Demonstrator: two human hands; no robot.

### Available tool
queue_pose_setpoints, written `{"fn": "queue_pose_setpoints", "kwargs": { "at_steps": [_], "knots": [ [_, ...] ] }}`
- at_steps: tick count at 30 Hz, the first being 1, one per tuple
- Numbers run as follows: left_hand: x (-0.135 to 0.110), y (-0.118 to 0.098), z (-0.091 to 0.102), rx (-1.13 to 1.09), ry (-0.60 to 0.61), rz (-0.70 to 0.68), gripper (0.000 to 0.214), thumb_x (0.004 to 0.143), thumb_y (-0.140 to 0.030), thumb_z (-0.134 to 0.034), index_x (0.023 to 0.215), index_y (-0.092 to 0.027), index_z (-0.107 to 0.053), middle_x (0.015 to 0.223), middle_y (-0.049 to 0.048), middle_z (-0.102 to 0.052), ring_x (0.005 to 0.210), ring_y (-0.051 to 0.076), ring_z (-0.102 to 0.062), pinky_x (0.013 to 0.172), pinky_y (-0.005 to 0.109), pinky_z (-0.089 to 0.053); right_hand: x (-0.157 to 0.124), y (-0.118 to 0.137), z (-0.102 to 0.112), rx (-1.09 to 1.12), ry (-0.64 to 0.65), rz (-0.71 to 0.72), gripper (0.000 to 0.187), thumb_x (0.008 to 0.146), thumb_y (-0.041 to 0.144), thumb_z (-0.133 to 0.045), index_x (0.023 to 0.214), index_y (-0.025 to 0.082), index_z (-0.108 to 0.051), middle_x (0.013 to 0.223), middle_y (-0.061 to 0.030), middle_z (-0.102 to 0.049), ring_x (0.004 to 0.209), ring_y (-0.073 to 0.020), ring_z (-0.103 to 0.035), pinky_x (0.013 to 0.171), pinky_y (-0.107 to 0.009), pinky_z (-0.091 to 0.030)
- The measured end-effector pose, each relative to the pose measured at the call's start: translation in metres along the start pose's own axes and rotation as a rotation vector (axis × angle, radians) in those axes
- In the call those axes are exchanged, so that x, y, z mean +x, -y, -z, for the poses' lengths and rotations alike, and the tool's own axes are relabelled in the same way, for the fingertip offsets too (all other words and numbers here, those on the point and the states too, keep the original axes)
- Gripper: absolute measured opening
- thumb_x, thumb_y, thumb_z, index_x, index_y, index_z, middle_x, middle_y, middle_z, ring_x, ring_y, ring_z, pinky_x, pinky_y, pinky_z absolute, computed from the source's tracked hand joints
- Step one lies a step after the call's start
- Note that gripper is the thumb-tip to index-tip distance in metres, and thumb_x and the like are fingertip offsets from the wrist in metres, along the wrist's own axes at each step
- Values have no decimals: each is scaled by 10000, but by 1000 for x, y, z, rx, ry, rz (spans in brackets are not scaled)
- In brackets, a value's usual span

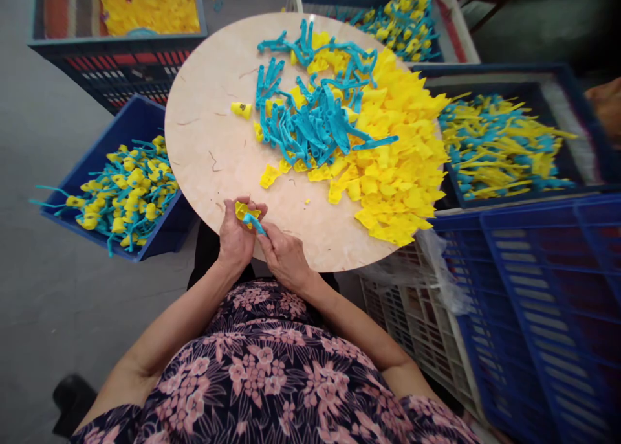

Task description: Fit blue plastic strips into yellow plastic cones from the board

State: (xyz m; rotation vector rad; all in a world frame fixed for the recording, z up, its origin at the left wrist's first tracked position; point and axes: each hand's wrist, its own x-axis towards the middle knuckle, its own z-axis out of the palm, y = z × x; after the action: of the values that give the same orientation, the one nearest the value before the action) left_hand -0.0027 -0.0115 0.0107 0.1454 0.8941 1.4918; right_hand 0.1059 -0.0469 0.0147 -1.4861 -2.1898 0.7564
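Note:
Over the near edge of a round table (194, 120), my left hand (236, 240) is closed around a yellow plastic piece (241, 210) with an open hollow side. My right hand (286, 253) pinches a blue plastic piece (254, 222), whose end meets the yellow one. Farther across the tabletop lies a heap of long blue pieces (315, 123). Beside it, on the right, spreads a large pile of yellow pieces (398, 159). One small yellow piece (241, 110) sits apart at the left of the heap.
A blue crate (160, 237) at left holds joined yellow-and-blue parts. Behind it stands a dark crate (116, 46) with yellow pieces. More filled crates (514, 201) line the right, above stacked blue crates (528, 288). A clear plastic bag (439, 276) hangs near the table's right edge.

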Motion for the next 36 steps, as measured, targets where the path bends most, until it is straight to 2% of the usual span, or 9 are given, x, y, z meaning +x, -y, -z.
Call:
{"fn": "queue_pose_setpoints", "kwargs": {
  "at_steps": [5, 10, 19, 26, 30, 33, 36],
  "knots": [
    [-2, 3, -2, -27, -37, -8, 359, 890, -540, -573, 800, -193, -603, 685, -21, -568, 750, 120, -641, 1011, 347, -456, -1, 1, -3, -52, -1, -2, 354, 1012, 255, -362, 1267, 133, -576, 1053, -104, -733, 874, -189, -686, 743, -268, -488],
    [-3, 5, -4, -11, -100, -48, 377, 869, -559, -594, 812, -186, -599, 669, -22, -582, 747, 127, -659, 995, 346, -466, -1, 0, -11, -109, -54, 25, 367, 1021, 262, -337, 1256, 118, -579, 1035, -119, -736, 864, -194, -686, 730, -267, -478],
    [-8, 7, -8, 22, -182, -155, 293, 899, -459, -580, 790, -188, -599, 670, -28, -577, 731, 115, -651, 944, 314, -472, -2, -4, -20, -229, -63, 74, 325, 1028, 236, -323, 984, 137, -629, 762, -73, -706, 682, -171, -646, 597, -267, -384],
    [-2, 7, -11, 16, -287, -127, 225, 915, -391, -553, 816, -189, -569, 708, -22, -582, 761, 122, -657, 866, 287, -477, 8, -13, -24, -305, -77, 103, 316, 1026, 235, -348, 1130, 123, -623, 786, -78, -713, 710, -168, -653, 608, -261, -378],
    [0, 4, -11, -10, -355, -66, 193, 939, -335, -505, 832, -186, -564, 665, -27, -573, 717, 115, -649, 828, 273, -483, 9, -13, -24, -322, 18, 100, 342, 1009, 218, -370, 1243, 96, -587, 780, -83, -721, 704, -172, -652, 609, -260, -397],
    [2, 2, -9, -25, -291, -8, 180, 933, -338, -498, 855, -189, -561, 689, -13, -600, 757, 127, -662, 820, 270, -490, 11, -11, -18, -288, 62, 38, 395, 1017, 250, -358, 1335, 96, -535, 858, -95, -743, 734, -174, -668, 619, -256, -416],
    [1, 3, -6, -10, -117, 15, 151, 846, -307, -621, 930, -192, -569, 852, 15, -672, 835, 127, -668, 838, 254, -492, 15, -9, -13, -231, 39, -32, 392, 1025, 268, -348, 1328, 128, -553, 968, -105, -753, 794, -173, -687, 643, -245, -432]
  ]
}}
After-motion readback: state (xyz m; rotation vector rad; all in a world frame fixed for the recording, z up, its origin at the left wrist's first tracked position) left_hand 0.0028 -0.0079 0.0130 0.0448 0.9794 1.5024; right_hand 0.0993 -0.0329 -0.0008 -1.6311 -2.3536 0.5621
